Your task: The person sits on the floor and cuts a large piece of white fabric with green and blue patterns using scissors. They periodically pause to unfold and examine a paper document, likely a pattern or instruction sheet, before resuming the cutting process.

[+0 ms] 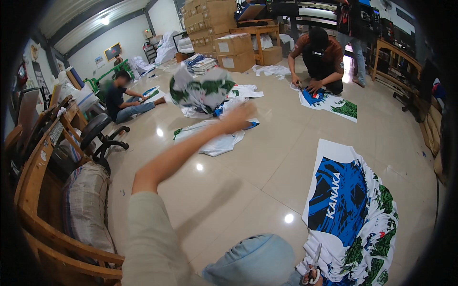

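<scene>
My left hand (241, 116) is stretched forward above a white printed cloth piece (205, 138) on the floor, its fingers smeared by motion. Just beyond it, a crumpled white and green cloth bundle (200, 88) appears lifted in the air. At the bottom, my right hand (307, 277) grips metal scissors (316, 262), blades pointing up, over a spread white, blue and green printed fabric (336, 200) with white lettering on its blue panel. My bent knee (248, 257) in pale denim is beside it.
A crouching person (319, 57) works on fabric (334, 102) at right; another sits at left (119, 97); a third stands behind (355, 43). A wooden bench (36, 181), woven sack (83, 209) and office chair (95, 128) line the left. Cardboard boxes (229, 47) are stacked at the back.
</scene>
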A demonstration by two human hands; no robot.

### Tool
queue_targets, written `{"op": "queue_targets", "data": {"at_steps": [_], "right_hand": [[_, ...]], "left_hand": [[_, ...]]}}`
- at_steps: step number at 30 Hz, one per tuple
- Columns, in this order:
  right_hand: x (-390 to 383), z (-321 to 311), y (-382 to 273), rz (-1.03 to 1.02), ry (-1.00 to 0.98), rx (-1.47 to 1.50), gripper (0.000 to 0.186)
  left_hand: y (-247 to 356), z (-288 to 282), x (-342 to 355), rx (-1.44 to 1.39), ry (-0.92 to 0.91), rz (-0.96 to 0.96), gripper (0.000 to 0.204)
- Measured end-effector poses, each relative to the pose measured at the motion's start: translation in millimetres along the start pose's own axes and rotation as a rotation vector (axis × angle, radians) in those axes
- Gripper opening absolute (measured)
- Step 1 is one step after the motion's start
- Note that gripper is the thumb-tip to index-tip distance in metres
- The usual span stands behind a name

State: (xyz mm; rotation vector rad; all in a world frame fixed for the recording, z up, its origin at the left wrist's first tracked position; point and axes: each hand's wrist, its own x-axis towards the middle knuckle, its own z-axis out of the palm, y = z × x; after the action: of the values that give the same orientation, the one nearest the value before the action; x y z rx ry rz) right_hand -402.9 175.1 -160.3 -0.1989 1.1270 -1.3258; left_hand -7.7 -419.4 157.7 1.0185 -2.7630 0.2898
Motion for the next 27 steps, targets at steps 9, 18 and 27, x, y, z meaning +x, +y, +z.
{"op": "queue_targets", "data": {"at_steps": [9,18,27], "right_hand": [[-28.2,11.3,-16.4,-0.390,0.342,-0.176,0.035],[15.3,-56.4,0.9,-0.665,0.556,0.175,0.027],[-0.9,-16.8,-37.9,-0.718,0.557,0.158,0.030]], "left_hand": [[288.8,211.7,-309.6,-0.424,-0.621,0.334,0.069],[355.3,195.1,-298.9,-0.397,-0.873,-0.080,0.075],[417.2,181.1,-212.9,-0.295,-0.706,-0.389,0.079]]}}
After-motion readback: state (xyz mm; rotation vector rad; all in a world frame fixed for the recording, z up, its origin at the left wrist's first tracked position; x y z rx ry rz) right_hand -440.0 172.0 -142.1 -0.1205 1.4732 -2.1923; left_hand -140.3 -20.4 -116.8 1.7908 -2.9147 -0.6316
